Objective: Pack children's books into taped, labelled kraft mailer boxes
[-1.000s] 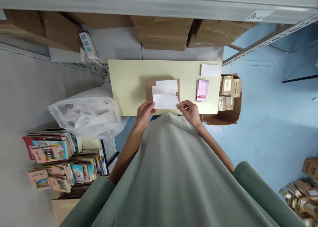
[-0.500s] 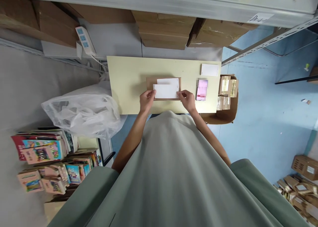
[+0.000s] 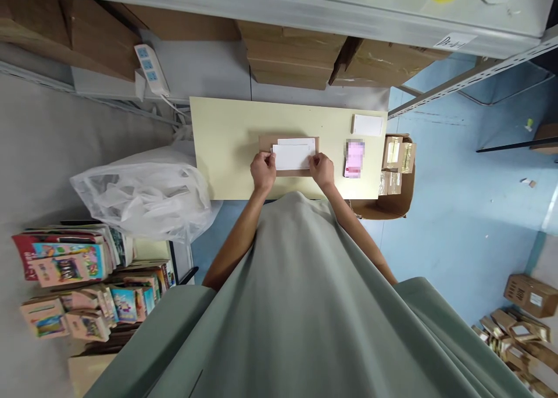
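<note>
A white paper label point(image 3: 292, 158) lies over a flat brown cardboard package point(image 3: 265, 143) on the pale yellow table. My left hand point(image 3: 264, 170) is closed on the label's left edge, thumb and fingers pinched together. At the opposite edge, my right hand point(image 3: 322, 169) pinches the same label. A second white label point(image 3: 296, 141) shows as a strip behind the held one, on the package. Whether the held label touches the package all along cannot be made out.
Right of the package lie a phone point(image 3: 354, 157) and a stack of white labels point(image 3: 367, 125) on the table point(image 3: 226, 148). An open carton point(image 3: 407, 192) of small parcels stands beyond. Left are a white plastic bag point(image 3: 148, 194) and stacked books point(image 3: 70, 264); a metal shelf point(image 3: 218, 6) spans above.
The held label has moved slightly up over the second label, covering more of it. My hands have curled in a little closer at its edges. The view has shifted slightly.
</note>
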The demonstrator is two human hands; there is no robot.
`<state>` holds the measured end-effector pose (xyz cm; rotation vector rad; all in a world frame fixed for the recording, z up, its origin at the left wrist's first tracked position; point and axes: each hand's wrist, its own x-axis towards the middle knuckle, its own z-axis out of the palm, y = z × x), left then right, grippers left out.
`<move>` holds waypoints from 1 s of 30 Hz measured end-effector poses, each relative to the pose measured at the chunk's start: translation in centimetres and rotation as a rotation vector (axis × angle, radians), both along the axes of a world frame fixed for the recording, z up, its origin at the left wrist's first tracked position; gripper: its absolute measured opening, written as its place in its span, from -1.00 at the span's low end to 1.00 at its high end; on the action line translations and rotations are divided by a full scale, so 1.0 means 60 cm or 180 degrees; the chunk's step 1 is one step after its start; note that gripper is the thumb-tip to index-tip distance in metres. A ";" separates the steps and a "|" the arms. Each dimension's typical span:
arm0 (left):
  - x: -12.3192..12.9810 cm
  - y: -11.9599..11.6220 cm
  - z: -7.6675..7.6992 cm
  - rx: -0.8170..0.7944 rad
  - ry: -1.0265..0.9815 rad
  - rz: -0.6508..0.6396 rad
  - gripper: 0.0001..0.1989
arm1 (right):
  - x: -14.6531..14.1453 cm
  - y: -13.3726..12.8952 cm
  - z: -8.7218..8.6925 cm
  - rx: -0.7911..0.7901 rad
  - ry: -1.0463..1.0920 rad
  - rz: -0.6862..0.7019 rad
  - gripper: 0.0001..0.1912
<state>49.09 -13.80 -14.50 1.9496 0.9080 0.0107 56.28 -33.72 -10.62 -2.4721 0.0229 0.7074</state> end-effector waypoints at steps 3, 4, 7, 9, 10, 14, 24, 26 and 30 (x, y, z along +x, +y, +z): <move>0.002 -0.001 0.001 0.0035 0.0039 -0.0039 -0.82 | -0.001 0.003 0.001 -0.0033 -0.0011 0.0008 -0.78; 0.003 -0.001 0.001 0.0036 0.0046 -0.0044 -0.82 | -0.001 0.004 0.002 -0.0043 -0.0017 0.0025 -0.78; 0.006 -0.002 0.002 0.0042 0.0070 -0.0054 -0.80 | 0.001 0.009 0.003 -0.0132 0.0013 0.0081 -0.79; 0.008 -0.002 0.003 0.0062 0.0098 -0.0065 -0.80 | 0.005 0.011 0.004 -0.0213 0.0080 0.0102 -0.80; 0.009 -0.002 0.003 0.0073 0.0118 -0.0071 -0.80 | 0.008 0.012 0.003 -0.0250 0.0113 0.0105 -0.80; 0.012 -0.001 0.004 0.0067 0.0165 -0.0063 -0.79 | 0.018 0.005 0.003 -0.0326 0.0162 0.0038 -0.81; 0.014 0.000 0.009 0.0080 0.0248 -0.0095 -0.77 | 0.042 0.023 0.022 -0.0458 0.0591 0.0290 -0.84; 0.013 0.001 0.009 0.0075 0.0233 -0.0110 -0.77 | 0.063 0.037 0.020 -0.0423 0.0455 0.0152 -0.84; 0.011 0.005 0.007 0.0105 0.0193 -0.0142 -0.78 | 0.084 0.058 0.017 -0.0376 0.0198 0.0090 -0.80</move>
